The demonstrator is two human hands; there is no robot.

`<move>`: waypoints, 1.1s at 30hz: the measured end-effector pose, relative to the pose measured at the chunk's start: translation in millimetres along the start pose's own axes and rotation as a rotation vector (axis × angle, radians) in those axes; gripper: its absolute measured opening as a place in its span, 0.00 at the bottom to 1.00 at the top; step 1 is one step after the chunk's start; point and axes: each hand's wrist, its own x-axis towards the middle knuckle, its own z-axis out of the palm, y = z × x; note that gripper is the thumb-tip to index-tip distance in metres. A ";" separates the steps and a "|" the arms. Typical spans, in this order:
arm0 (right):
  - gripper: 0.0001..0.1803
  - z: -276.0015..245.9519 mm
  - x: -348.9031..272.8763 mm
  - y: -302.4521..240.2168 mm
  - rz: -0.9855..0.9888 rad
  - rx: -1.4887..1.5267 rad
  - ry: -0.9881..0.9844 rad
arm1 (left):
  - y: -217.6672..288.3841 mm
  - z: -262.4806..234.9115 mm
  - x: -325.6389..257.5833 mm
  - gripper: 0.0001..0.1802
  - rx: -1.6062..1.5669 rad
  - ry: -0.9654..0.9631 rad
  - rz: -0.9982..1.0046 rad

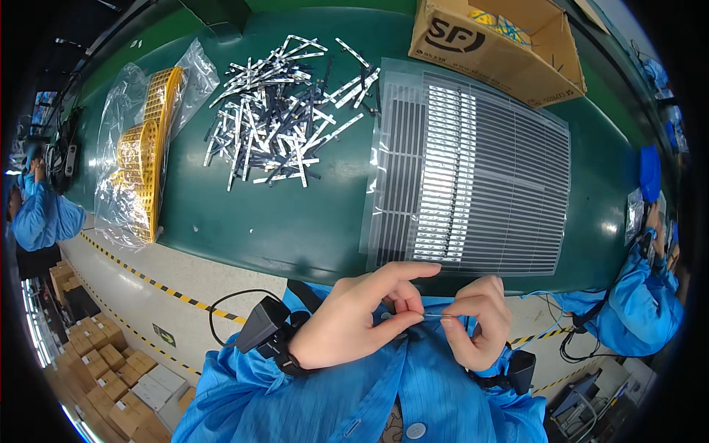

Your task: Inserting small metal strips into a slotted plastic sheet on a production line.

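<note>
Close to my chest, my left hand (365,314) and my right hand (480,325) face each other just off the table's near edge. Between their fingertips runs a thin, narrow strip (436,316), seen almost edge-on, so its kind is hard to make out. My right thumb and fingers pinch one end. At the other end are my left thumb and curled fingers, with the left index finger stretched out above. Just beyond my hands lies a clear sheet (517,192) with rows of dark slots, several filled by white-and-black strips (443,177).
Loose black and white strips (269,118) form a pile on the green table (295,221). Yellow perforated parts (144,151) in clear plastic lie at left. An open cardboard box (487,52) stands at the far right. People in blue work at both sides; cartons (111,362) stack at lower left.
</note>
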 end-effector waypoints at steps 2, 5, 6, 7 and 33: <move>0.09 -1.0 -0.1 1.1 -0.014 -0.028 0.000 | -0.4 1.3 -0.5 0.30 0.017 0.006 -0.005; 0.09 -3.9 1.9 -1.3 -0.054 -0.082 -0.015 | 0.7 2.2 -1.0 0.29 0.051 0.006 -0.008; 0.09 -4.3 1.9 -1.9 -0.076 -0.106 -0.029 | 0.7 2.0 -1.0 0.29 0.080 0.007 -0.001; 0.09 -3.3 0.3 -2.0 -0.072 -0.104 -0.029 | 0.5 1.7 -1.3 0.29 0.108 0.007 0.006; 0.05 17.6 6.9 11.9 0.324 -0.154 0.227 | -58.9 4.6 2.4 0.22 0.890 0.415 0.578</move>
